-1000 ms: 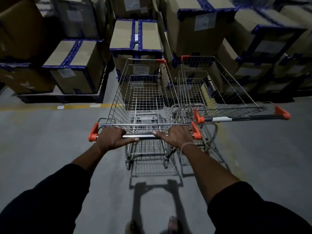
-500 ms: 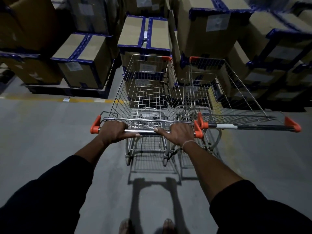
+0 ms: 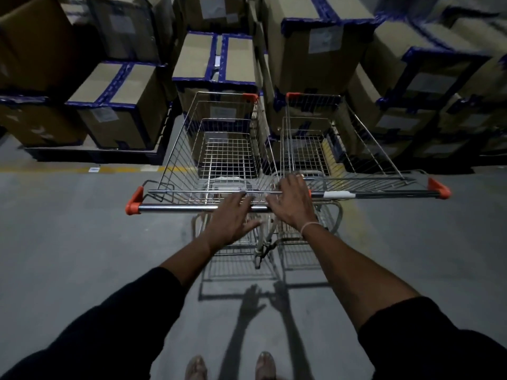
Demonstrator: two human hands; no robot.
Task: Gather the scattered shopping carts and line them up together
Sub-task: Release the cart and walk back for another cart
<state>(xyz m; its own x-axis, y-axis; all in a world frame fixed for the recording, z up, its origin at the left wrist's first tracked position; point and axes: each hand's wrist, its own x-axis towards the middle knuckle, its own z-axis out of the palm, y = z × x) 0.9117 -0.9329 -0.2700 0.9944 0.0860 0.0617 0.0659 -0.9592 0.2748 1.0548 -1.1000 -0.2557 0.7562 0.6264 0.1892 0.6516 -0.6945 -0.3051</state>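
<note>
My left hand (image 3: 233,219) hovers with fingers spread wide over the handle bar (image 3: 192,208) of the left cart (image 3: 219,149), holding nothing; my right hand (image 3: 293,204) is likewise splayed open at the bar's right end, and whether its fingertips touch the wire I cannot tell. The left cart is a silver wire basket with orange plastic caps at its handle ends and front corner. Just beside it, side by side, stands the right cart (image 3: 343,149), the same make, its dark handle (image 3: 384,192) wrapped with a white patch. Both carts stand on the grey floor (image 3: 68,229), noses toward stacked cardboard boxes (image 3: 123,105) bound in blue tape.
</note>
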